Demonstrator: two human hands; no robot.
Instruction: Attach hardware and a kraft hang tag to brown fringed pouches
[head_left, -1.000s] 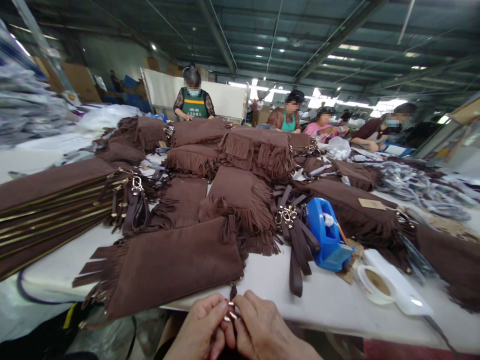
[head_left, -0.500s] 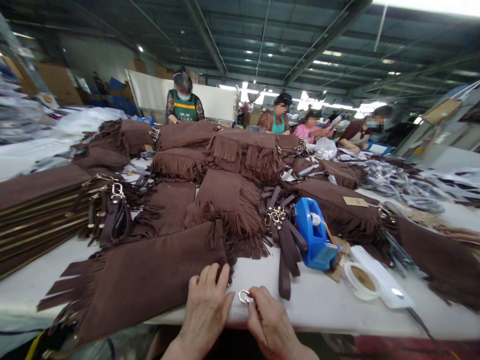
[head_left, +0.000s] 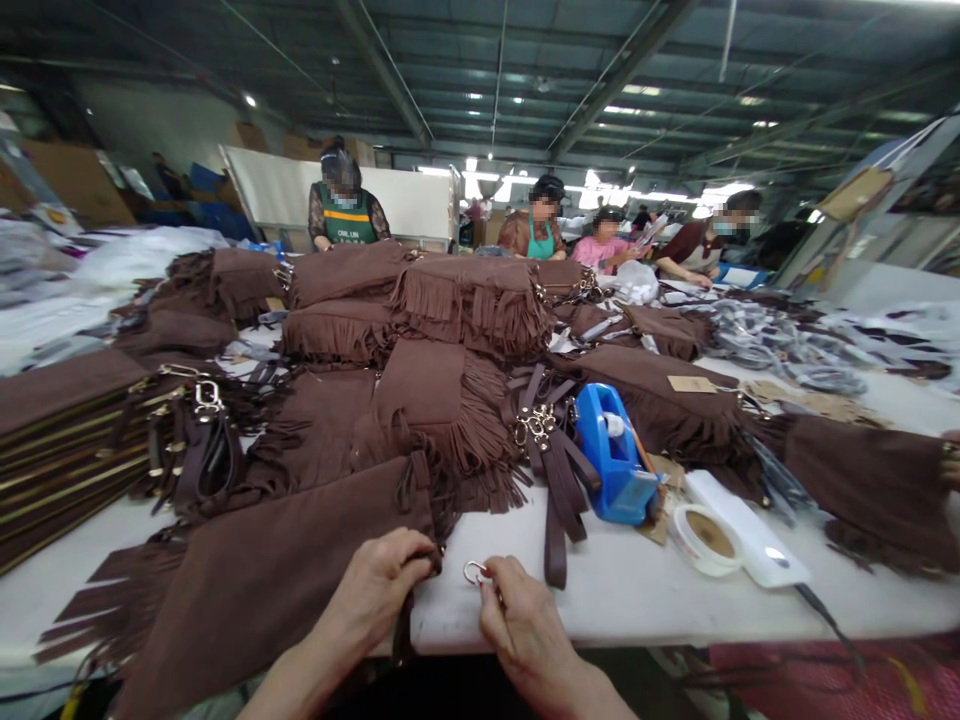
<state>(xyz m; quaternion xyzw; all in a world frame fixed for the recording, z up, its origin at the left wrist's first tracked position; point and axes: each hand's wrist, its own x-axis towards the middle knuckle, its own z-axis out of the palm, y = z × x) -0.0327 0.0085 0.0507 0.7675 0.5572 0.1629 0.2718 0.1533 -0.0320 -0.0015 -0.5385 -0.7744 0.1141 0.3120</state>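
A brown suede fringed bag point(head_left: 285, 570) lies flat at the near table edge, its fringe hanging off to the left. My left hand point(head_left: 379, 590) is closed, pinching the bag's right corner. My right hand point(head_left: 525, 625) is beside it, closed on a small silver clasp point(head_left: 475, 573) that sticks up above my fingers. The clasp is a short gap to the right of the bag's corner. A bundle of brown straps with metal clasps point(head_left: 551, 455) lies just beyond my right hand.
Piles of the same brown bags point(head_left: 465, 300) cover the table's middle and a flat stack point(head_left: 67, 440) sits at left. A blue tape dispenser point(head_left: 611, 455), a tape roll point(head_left: 705, 537) and a white case point(head_left: 750, 530) lie to the right. Several people work at the far side.
My left hand went from lying flat on the bag to pinching its right corner. Before that both hands were together below the table edge on the clasp. The view drifted rightward.
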